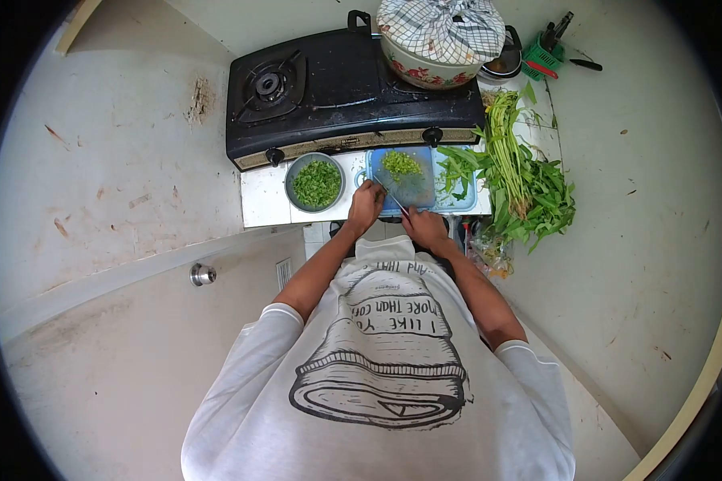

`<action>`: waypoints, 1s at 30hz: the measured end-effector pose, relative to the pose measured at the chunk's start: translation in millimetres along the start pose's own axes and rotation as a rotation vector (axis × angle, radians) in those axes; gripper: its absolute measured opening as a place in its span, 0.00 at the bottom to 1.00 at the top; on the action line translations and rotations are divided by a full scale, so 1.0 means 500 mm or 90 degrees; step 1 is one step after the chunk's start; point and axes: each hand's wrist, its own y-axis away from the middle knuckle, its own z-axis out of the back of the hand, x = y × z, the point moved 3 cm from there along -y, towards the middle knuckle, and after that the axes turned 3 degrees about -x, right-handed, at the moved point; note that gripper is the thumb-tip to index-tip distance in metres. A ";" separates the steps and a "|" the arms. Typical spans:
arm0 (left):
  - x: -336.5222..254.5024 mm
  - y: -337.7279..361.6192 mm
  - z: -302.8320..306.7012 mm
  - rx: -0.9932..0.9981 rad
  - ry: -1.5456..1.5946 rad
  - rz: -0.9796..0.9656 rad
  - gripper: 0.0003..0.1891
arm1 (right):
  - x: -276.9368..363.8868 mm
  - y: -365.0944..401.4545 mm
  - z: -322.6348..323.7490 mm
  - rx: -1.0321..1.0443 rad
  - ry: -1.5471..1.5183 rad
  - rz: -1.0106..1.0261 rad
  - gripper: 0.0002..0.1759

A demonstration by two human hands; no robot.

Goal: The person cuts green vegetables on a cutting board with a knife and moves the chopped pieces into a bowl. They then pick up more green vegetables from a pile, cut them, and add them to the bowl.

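Note:
My right hand [427, 228] is closed around the handle of a knife [400, 206], whose blade points up and left over a blue cutting board [415, 192]. Beside the blade tip, at the board's left edge, my left hand [366, 205] has its fingers drawn together; what they hold, if anything, is too small to make out. Chopped light-green stems [401, 164] lie in a small heap on the upper part of the board. Left of my left hand stands a grey bowl [289, 194] with chopped green leaves [316, 183] in it. Loose leaves [456, 167] rest to the right of the board.
A black two-burner stove [345, 88] sits behind the board, bearing a large flowered pot [429, 70] with a checked cloth on its lid. Long-stemmed leafy greens [509, 152] are piled at right. A green basket [542, 58] with utensils stands in the far right corner. Walls flank both sides.

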 end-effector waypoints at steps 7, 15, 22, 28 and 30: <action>-0.006 0.007 0.003 -0.009 0.014 -0.023 0.05 | -0.004 -0.005 -0.014 -0.002 0.001 -0.002 0.22; -0.004 0.018 0.006 0.005 -0.021 -0.045 0.06 | 0.002 -0.015 -0.011 -0.012 -0.003 -0.010 0.22; -0.004 0.014 0.007 -0.012 0.007 -0.014 0.04 | -0.012 -0.004 -0.019 -0.023 -0.021 -0.028 0.22; -0.004 0.013 0.008 -0.018 0.011 -0.026 0.04 | 0.012 0.006 0.003 -0.008 -0.006 0.010 0.21; -0.001 0.012 0.006 -0.016 0.016 -0.019 0.04 | 0.013 0.006 0.001 -0.001 0.005 0.013 0.21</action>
